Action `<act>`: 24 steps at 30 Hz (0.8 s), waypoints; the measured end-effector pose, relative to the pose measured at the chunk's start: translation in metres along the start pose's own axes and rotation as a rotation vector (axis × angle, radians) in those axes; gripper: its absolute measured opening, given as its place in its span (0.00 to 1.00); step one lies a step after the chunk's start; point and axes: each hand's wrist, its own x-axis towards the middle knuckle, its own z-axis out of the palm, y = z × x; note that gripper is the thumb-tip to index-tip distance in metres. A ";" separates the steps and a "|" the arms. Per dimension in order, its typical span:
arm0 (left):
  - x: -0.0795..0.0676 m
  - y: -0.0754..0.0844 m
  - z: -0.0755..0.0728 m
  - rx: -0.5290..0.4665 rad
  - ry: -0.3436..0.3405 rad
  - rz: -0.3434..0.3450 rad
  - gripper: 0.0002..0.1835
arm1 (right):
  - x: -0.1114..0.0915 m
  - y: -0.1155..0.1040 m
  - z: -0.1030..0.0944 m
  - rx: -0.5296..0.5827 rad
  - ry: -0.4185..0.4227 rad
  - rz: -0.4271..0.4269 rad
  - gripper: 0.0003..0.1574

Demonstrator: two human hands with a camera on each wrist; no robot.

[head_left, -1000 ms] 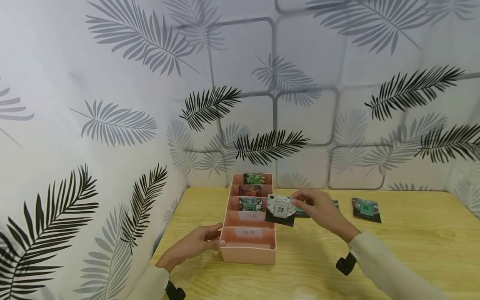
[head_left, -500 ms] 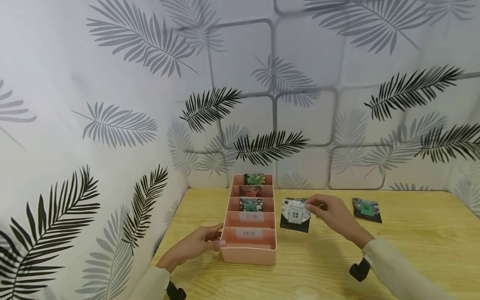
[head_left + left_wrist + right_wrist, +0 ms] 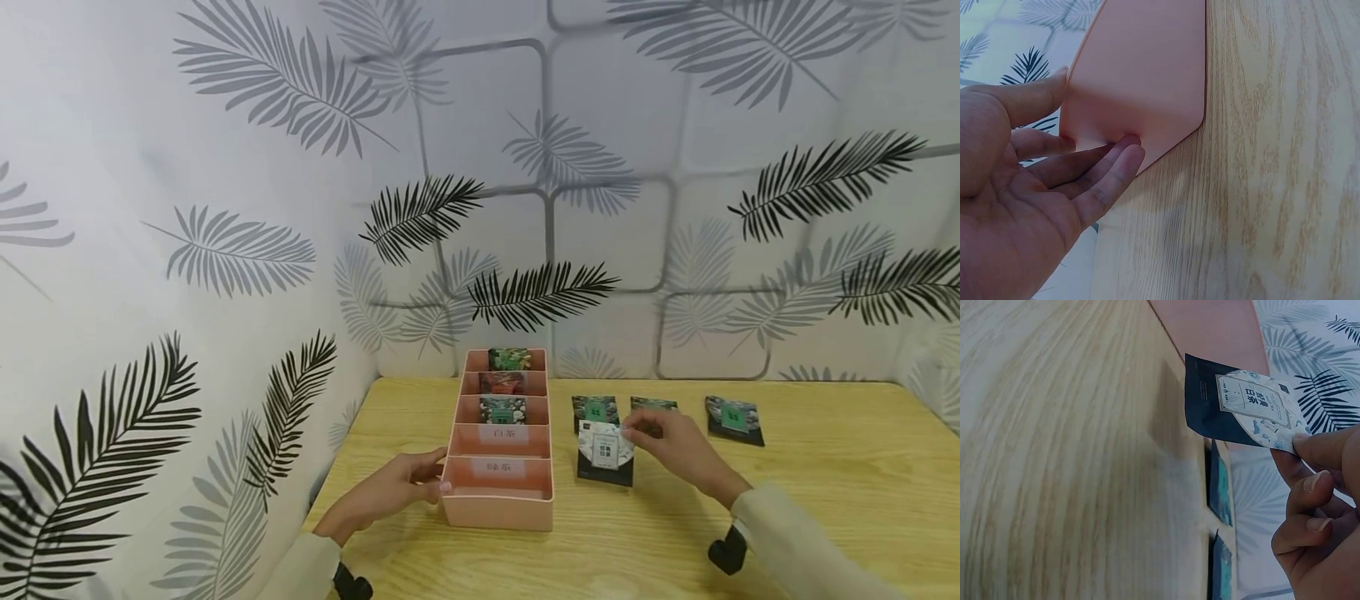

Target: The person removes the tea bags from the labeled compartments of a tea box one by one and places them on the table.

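My right hand [image 3: 678,450] pinches a corner of a white-and-black tea sachet [image 3: 604,452] between thumb and fingertips. The sachet hangs to the right of a pink divided box [image 3: 498,512], its printed front showing in the right wrist view. My left hand [image 3: 397,487] holds the box's front left corner, thumb near the rim and fingers bent against the wall, as the left wrist view shows. Tea sachets stand in the three back compartments: a green-yellow one [image 3: 509,359], a red one [image 3: 501,382] and a dark green-labelled one [image 3: 502,410]. Labels show in the two front compartments.
Behind the held sachet lie two dark green-labelled sachets, one on the left [image 3: 595,408] and one on the right [image 3: 652,403] partly behind my hand. Another sachet [image 3: 735,418] lies farther right on the wooden table [image 3: 840,483]. Feather-patterned wall covering [image 3: 300,208] borders the table's back and left.
My right hand has carried the white-and-black sachet away from the box, to the right and nearer me, uncovering sachets behind. My left hand stays at the box.
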 end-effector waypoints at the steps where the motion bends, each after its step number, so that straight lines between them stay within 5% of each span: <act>1: 0.000 0.000 0.000 0.002 -0.001 0.001 0.37 | 0.000 0.002 0.001 0.002 -0.004 0.004 0.11; 24: -0.001 0.001 0.000 0.021 -0.005 0.011 0.36 | 0.015 0.030 0.024 -0.077 -0.013 0.025 0.07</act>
